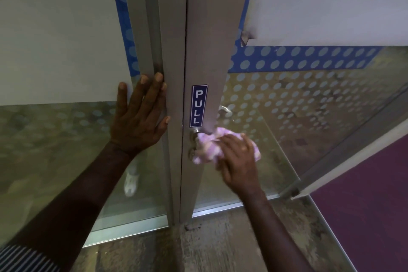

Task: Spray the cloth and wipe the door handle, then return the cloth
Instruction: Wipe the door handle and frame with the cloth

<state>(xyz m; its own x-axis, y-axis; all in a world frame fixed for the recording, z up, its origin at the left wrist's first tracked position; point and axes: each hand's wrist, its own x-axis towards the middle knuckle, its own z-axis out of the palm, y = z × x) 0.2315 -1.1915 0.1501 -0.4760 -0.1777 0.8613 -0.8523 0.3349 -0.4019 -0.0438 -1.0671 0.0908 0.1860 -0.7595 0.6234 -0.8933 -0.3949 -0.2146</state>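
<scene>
The door handle (pixel 195 137) is mostly hidden by the bunched pink cloth (pixel 207 149), gripped by the right hand (pixel 239 161); the left hand (pixel 139 117) is pressed flat, fingers spread, against the door frame (pixel 172 62)

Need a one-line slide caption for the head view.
Right hand presses a pink cloth over the door handle below the PULL sign; left hand braces flat on the frame.

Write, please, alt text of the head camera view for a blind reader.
A right hand presses a crumpled pink cloth on the metal door handle, under a blue PULL sign. The left hand rests flat against the grey aluminium door frame.
</scene>
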